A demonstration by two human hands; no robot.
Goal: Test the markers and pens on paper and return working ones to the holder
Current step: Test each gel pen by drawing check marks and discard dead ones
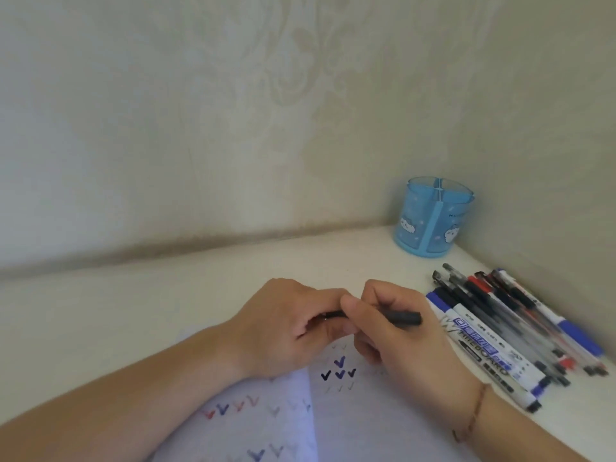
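Both hands on black pen [400, 317]: left hand [286, 325] pinches cap end, right hand [396, 331] grips barrel. Paper [366, 421] beneath hands full of ticks. Holder [430, 221] beyond right hand looks empty; pile [506, 328] right of it, none returned.

We read one legible word: "WHITEBOARD", printed in dark capitals along the white barrel of a whiteboard marker [490, 353] lying just to the right of the right hand [396, 331]; its first letters are partly blurred. Beside that word the barrel carries a blue boxed label whose characters we cannot make out. On the blue pen holder [433, 216], well beyond the right hand, a short line of dark lettering stands near the rim, too small to read. On the paper [350, 421] below both hands we note hand-drawn check marks [339, 368] in dark blue, black, red and grey.
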